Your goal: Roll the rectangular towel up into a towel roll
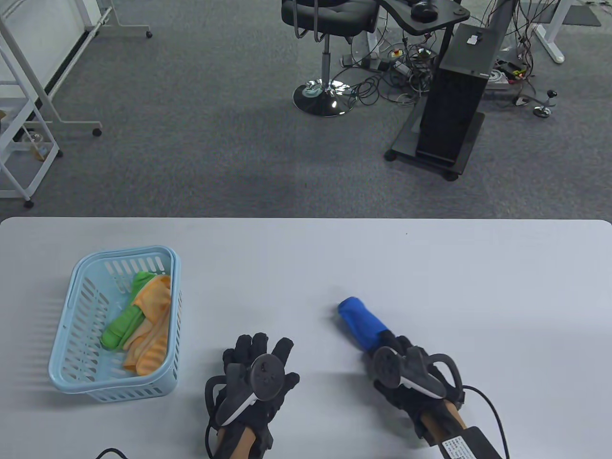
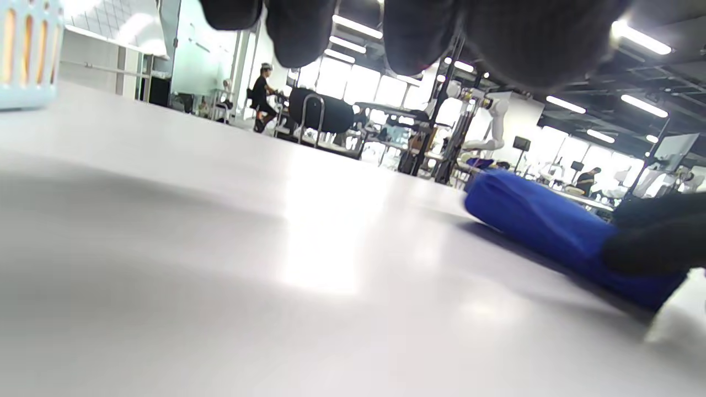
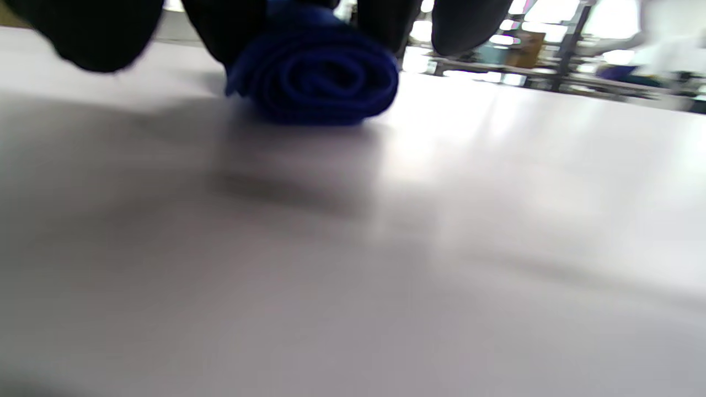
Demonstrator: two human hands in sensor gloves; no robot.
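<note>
The white table (image 1: 430,267) has wide bare room across its far half and right side, with its far edge running straight across the table view. One light blue basket (image 1: 71,330) sits near the left edge, holding one green cloth (image 1: 125,325) and one orange cloth (image 1: 153,325). One blue towel roll (image 1: 359,323) lies right of centre, angled away from the person. The right hand (image 1: 406,373) grips the roll's near end, fingers curled around it. The left hand (image 1: 258,377) rests flat and open on the table, fingers spread, well apart from the roll.
</note>
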